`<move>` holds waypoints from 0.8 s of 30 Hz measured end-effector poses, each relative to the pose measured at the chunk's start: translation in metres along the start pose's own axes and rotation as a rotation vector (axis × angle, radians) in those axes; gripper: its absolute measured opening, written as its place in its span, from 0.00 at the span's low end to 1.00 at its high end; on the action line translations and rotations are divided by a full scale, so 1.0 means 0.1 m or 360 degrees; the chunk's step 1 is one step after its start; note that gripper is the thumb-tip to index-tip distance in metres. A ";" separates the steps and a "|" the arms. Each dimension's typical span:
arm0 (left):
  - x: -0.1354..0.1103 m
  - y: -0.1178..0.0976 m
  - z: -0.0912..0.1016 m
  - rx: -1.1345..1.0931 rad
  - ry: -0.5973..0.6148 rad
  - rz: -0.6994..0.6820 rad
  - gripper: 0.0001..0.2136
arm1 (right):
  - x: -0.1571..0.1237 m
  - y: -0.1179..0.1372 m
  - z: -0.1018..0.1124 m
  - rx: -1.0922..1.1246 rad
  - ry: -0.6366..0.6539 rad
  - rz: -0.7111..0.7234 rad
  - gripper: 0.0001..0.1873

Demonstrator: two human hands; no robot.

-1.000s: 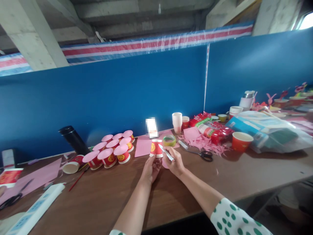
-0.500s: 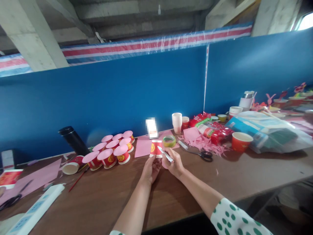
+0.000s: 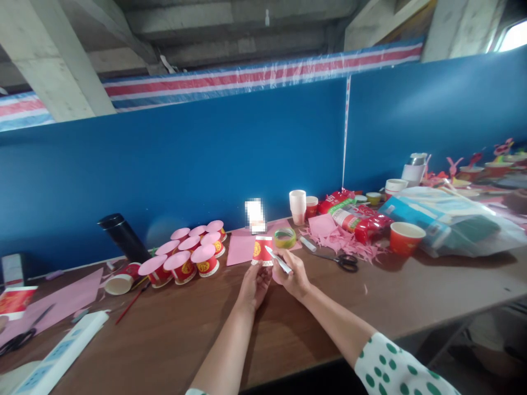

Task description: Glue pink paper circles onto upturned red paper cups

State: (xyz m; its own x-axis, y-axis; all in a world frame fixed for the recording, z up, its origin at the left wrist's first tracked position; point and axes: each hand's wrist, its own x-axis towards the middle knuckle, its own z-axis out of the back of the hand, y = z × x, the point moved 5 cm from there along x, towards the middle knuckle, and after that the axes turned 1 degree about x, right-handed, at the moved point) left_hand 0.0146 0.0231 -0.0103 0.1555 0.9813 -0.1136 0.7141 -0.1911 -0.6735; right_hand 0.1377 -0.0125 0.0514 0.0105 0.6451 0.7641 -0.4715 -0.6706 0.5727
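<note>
My left hand [image 3: 254, 284] holds a small red paper cup [image 3: 262, 249] upside down above the brown table [image 3: 173, 340]. My right hand [image 3: 293, 277] grips a white pen [image 3: 279, 259] whose tip lies against the cup's side. A pink paper piece shows under my right hand. A roll of green tape [image 3: 285, 237] lies just behind the cup, and black scissors [image 3: 345, 261] lie to the right.
Several upturned red cups with pink discs [image 3: 190, 254] stand at the left beside a black flask [image 3: 122, 237]. Pink paper scraps [image 3: 341, 239], red packets, white cups [image 3: 297, 205] and a red cup [image 3: 405, 237] fill the right. A white power strip [image 3: 53, 354] lies front left.
The pen tip has shifted slightly left along the cup between the first frame and now. Both hands otherwise stay in place.
</note>
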 end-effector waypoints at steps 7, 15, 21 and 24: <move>0.00 0.01 0.01 0.0021 0.0017 0.0004 0.03 | -0.01 -0.02 -0.01 0.0002 0.0015 0.0011 0.08; 0.00 0.02 -0.01 0.0053 0.0057 0.0007 0.06 | 0.00 -0.02 0.00 -0.0022 -0.0008 0.0045 0.07; -0.03 0.02 -0.05 0.0085 0.0085 -0.0001 0.06 | 0.01 0.00 0.01 -0.0026 -0.0042 0.0073 0.08; -0.03 0.02 -0.05 0.0099 0.0092 0.0000 0.06 | 0.01 0.00 0.02 -0.0011 -0.0070 0.0078 0.08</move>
State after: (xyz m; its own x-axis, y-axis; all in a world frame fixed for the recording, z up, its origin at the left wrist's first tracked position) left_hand 0.0194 0.0192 -0.0075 0.1958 0.9780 -0.0723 0.6706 -0.1873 -0.7178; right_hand 0.1391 -0.0125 0.0524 0.0262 0.5947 0.8035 -0.4784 -0.6983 0.5324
